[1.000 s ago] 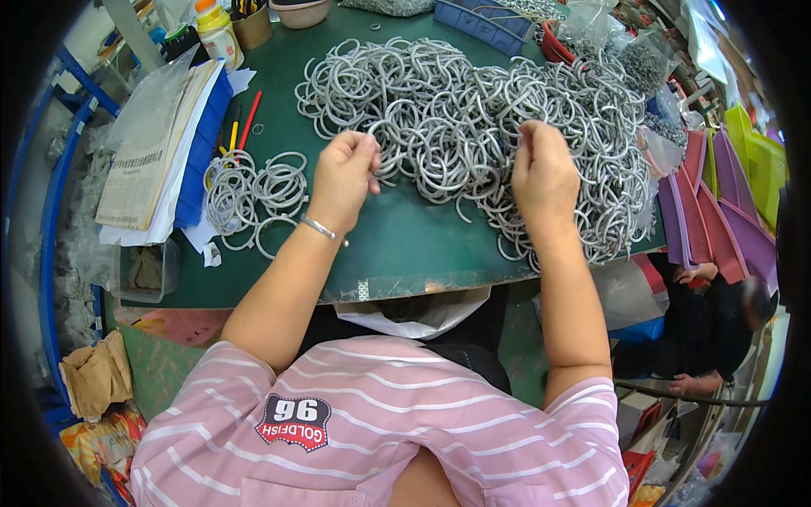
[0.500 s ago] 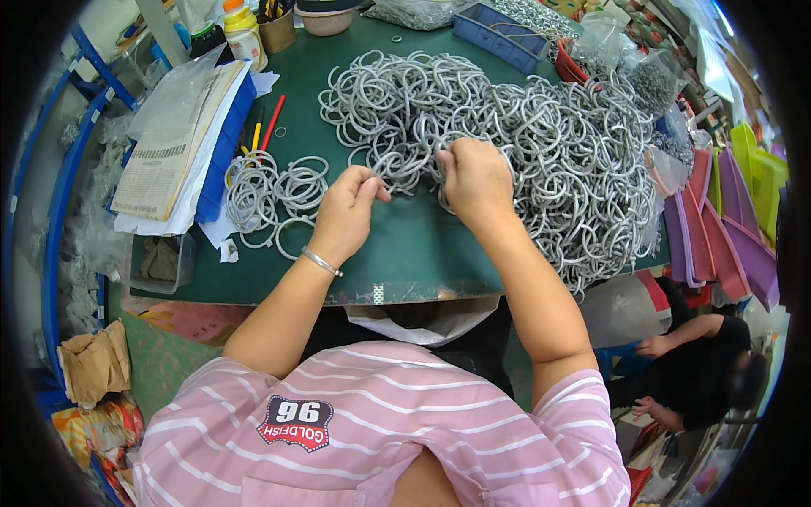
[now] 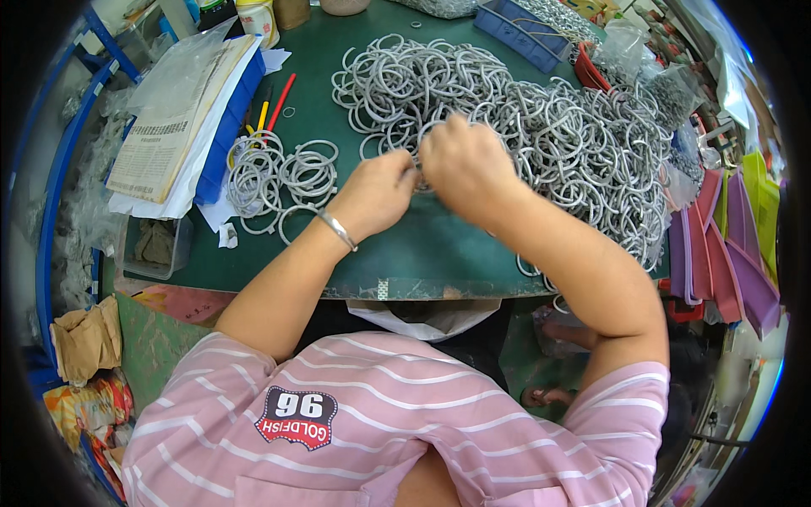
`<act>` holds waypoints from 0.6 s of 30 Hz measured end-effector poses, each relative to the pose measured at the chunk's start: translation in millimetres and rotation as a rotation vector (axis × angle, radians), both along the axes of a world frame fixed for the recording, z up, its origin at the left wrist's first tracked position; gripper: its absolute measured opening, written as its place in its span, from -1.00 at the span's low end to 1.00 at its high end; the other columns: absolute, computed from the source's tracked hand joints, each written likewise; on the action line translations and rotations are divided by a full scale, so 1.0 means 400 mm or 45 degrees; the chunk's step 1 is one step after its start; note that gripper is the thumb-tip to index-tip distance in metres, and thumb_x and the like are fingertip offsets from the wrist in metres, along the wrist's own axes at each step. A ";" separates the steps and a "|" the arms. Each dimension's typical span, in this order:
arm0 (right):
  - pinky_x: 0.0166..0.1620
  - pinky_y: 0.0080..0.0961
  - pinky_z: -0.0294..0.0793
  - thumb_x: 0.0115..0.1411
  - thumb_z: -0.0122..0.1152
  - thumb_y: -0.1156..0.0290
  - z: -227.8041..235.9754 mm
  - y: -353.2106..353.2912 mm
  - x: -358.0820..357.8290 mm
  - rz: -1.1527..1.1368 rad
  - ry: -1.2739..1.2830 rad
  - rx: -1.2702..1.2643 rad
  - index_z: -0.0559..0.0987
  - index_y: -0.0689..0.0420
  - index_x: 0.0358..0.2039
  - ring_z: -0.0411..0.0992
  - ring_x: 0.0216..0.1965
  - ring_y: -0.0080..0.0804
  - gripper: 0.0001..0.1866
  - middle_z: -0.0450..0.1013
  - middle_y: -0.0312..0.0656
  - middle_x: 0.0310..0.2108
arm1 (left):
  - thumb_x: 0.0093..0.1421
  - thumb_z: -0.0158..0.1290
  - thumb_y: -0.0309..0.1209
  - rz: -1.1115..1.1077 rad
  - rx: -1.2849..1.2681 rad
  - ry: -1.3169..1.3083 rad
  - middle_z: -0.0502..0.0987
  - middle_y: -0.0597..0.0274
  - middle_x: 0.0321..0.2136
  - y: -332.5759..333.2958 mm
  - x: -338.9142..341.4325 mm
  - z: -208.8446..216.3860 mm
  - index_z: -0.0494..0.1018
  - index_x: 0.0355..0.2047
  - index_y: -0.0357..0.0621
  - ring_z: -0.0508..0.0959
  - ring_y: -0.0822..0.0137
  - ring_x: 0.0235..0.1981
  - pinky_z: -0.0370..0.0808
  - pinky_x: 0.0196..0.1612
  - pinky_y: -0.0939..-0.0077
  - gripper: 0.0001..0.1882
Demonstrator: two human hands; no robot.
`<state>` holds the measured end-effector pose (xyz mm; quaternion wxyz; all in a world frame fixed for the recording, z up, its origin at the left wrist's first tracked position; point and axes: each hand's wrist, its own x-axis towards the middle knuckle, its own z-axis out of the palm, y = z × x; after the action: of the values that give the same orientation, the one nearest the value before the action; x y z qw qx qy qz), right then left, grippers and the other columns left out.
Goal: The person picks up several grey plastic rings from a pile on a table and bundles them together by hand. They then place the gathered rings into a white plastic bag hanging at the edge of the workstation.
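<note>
Dozens of grey, round metal rings (image 3: 583, 160) lie tangled in a broad heap just beyond my hands and away to my right on the dark green tabletop (image 3: 414, 258). My left hand (image 3: 378, 191) is at the near edge of that heap, and my right hand (image 3: 463, 156) covers some of its nearest rings from view. A smaller cluster of loose grey rings (image 3: 283, 173) lies to the left of my left hand, near the blue plastic tray (image 3: 235, 118) with papers on it and the slim red stick (image 3: 280, 101).

A second ago my hands were well apart, the right one over the middle of the heap; half a second ago a gap remained between them. Now they have come together, fingertips meeting or nearly so, and my right elbow has swung further outward.

Both sets of fingers are curled in, but I cannot tell what they grip, since the right hand is blurred and hides the meeting point. My left forearm, with the silver-coloured bangle (image 3: 338, 230) at its wrist, slants up to the right; my right forearm slants up to the left.
</note>
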<state>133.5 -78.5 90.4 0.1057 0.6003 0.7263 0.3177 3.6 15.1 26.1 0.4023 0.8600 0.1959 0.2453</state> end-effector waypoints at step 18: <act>-0.16 -0.34 0.45 -0.11 0.10 0.64 0.026 0.077 0.136 -0.042 0.727 -0.223 0.57 0.13 -0.39 0.42 -0.20 -0.17 -0.77 0.45 -0.16 -0.32 | 0.30 -0.10 -0.34 0.031 -1.232 -0.739 0.30 0.47 -0.67 -0.005 0.042 -0.011 0.40 -0.39 -0.20 0.16 0.66 -0.71 0.22 -0.55 0.69 -0.80</act>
<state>188.0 -47.7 100.7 -0.0465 0.6657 0.7414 0.0704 20.5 13.0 21.6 0.7853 0.4724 0.1774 0.3587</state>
